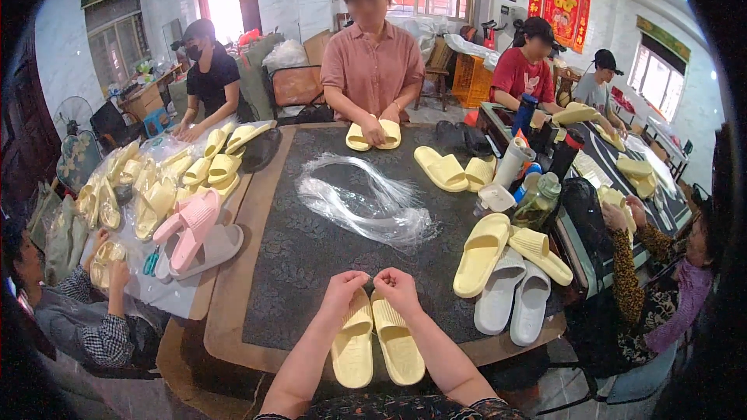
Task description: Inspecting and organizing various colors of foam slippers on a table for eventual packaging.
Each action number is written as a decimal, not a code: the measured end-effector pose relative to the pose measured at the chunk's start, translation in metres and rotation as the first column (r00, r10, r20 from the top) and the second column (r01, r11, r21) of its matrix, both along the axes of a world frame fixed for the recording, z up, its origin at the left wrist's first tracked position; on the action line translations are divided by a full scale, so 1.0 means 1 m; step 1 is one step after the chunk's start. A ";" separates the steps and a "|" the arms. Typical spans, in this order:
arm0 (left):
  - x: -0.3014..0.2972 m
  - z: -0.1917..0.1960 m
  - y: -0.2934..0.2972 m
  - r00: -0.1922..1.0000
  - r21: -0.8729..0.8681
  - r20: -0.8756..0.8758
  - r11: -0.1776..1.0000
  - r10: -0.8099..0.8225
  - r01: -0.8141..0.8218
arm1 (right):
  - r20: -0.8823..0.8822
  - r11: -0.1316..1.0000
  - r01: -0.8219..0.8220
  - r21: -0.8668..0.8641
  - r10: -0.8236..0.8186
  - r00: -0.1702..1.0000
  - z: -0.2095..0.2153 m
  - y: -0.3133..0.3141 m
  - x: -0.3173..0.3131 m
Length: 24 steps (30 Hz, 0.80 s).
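A pair of pale yellow slide slippers (355, 350) lies side by side at the table's near edge, toes pointing away from me. Over the strap of the left slipper, my left hand (345, 292) is closed in a pinch. My right hand (397, 289) pinches likewise above the right slipper's strap. The fingertips nearly meet, with a small gap between them; what they hold, if anything, is too fine to make out. Beyond my hands, a loose bundle of clear plastic strands (389, 222) spreads over the dark table mat (292, 284).
To the right are more yellow slippers (481, 255), a grey-white pair (531, 307) and several bottles (538, 202). Pink slippers (189, 225), a grey slipper (214, 250) and bagged yellow slippers crowd the left table. Across stands a person (373, 70) handling yellow slippers; others work at both sides.
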<state>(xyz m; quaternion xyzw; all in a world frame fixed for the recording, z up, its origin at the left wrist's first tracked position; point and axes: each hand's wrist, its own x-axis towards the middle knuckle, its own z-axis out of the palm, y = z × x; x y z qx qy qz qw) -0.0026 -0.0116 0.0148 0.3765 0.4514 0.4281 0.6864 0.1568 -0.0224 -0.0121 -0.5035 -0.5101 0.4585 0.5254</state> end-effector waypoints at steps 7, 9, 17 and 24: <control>0.002 -0.005 0.001 0.998 0.048 -0.057 0.998 -0.028 0.031 | -0.063 1.000 -0.018 0.009 0.018 0.998 0.000 0.001 -0.003; 0.001 -0.003 0.000 0.997 0.047 -0.075 0.998 -0.027 0.031 | -0.049 1.000 -0.014 0.007 0.014 0.999 0.004 -0.001 -0.003; 0.000 0.002 -0.001 0.998 -0.021 0.013 0.998 -0.056 0.056 | -0.059 1.000 -0.015 0.008 0.015 0.998 -0.004 0.002 -0.002; -0.001 0.000 0.002 1.000 -0.008 0.002 1.000 -0.024 0.024 | -0.034 1.000 -0.010 -0.004 0.009 0.999 -0.003 0.003 0.000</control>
